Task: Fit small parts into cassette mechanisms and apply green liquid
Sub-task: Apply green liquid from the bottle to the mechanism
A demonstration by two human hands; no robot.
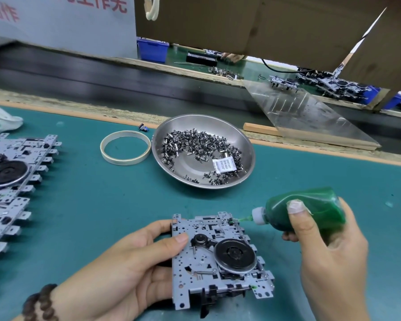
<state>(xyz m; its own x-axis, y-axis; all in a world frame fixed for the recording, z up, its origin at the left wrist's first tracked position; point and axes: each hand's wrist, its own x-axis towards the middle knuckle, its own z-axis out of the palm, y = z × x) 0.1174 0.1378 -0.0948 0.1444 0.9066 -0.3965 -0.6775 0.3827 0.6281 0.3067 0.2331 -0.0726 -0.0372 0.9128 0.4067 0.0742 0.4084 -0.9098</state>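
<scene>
The left hand holds the cassette mechanism just above the counter, fingers wrapped round its left edge. The right hand grips the green bottle, its nozzle touching the top right corner. Squeeze lightly (one green dab already shows at the lower right), keeping the mechanism steady.

Bare hands; dark, seemingly wooden bead bracelet on left wrist
</scene>
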